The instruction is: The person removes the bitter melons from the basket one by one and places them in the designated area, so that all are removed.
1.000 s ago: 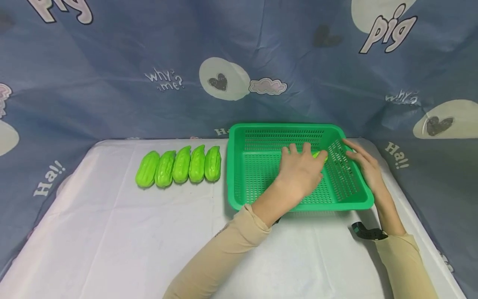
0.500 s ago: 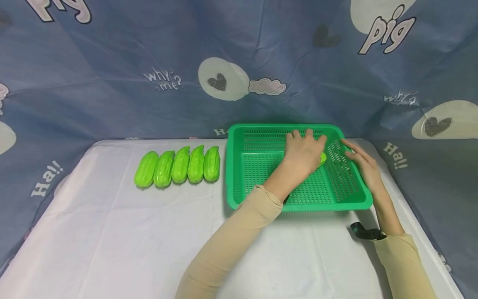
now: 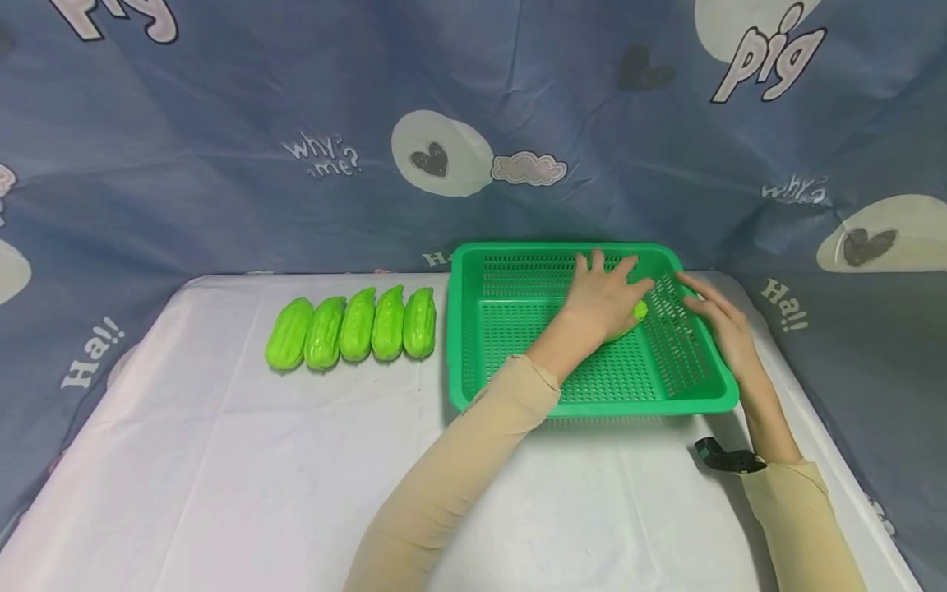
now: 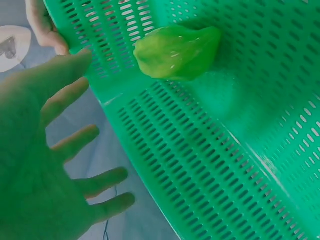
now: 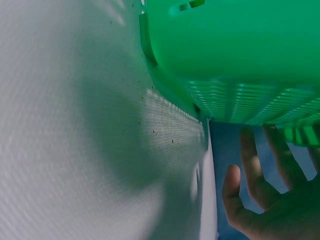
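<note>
One light-green bitter gourd (image 4: 177, 52) lies inside the green plastic basket (image 3: 592, 409), partly covered by my left hand in the head view. My left hand (image 3: 601, 300) hovers over the basket with its fingers spread; the left wrist view shows it apart from the gourd and holding nothing. At the basket's right side, my right hand (image 3: 725, 333) has its fingers extended against the outer rim. The right wrist view shows the fingers of that hand (image 5: 280, 190) spread beside the basket wall.
Left of the basket, several bitter gourds (image 3: 358, 325) lie side by side in a row on the white cloth (image 3: 296, 460). A blue printed sheet (image 3: 473, 99) hangs right behind the basket and round the table's sides.
My left hand has shifted away from me and a little to the right, and its fingers have spread. More of the bitter gourd shows beneath it. My right hand stays at the rim.
</note>
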A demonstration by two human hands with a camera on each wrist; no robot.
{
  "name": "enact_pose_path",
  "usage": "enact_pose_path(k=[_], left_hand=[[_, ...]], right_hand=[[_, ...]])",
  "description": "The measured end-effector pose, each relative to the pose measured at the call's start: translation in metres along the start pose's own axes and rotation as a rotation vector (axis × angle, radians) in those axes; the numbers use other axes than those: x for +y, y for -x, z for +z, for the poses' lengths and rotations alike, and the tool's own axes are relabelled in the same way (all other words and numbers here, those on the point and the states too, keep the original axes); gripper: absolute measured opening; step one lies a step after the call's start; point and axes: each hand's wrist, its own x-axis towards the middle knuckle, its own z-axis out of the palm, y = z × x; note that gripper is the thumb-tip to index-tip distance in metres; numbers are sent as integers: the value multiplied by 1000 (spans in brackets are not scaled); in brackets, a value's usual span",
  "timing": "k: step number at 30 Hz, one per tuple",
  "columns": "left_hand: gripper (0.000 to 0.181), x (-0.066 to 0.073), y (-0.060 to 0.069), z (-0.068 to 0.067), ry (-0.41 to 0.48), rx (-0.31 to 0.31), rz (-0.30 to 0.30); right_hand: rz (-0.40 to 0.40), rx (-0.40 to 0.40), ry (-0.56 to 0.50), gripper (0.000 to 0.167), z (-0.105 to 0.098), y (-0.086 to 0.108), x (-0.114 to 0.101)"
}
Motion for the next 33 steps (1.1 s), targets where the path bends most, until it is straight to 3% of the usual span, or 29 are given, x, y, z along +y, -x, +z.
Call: enact_pose_path(k=[6, 14, 22, 27, 33], left_hand=[[63, 6, 0, 1, -35, -137, -6], [66, 9, 5, -3, -3, -317, -33], [34, 8, 4, -4, 21, -288, -61], [54, 6, 3, -3, 7, -294, -56], [69, 6, 3, -5, 59, -347, -61]], right_hand=[[26, 6, -62, 53, 0, 0, 0], [32, 23, -128, 53, 0, 0, 1], [22, 20, -139, 52, 0, -2, 0], [20, 18, -150, 53, 0, -2, 0], [22, 16, -67, 53, -1, -2, 0]])
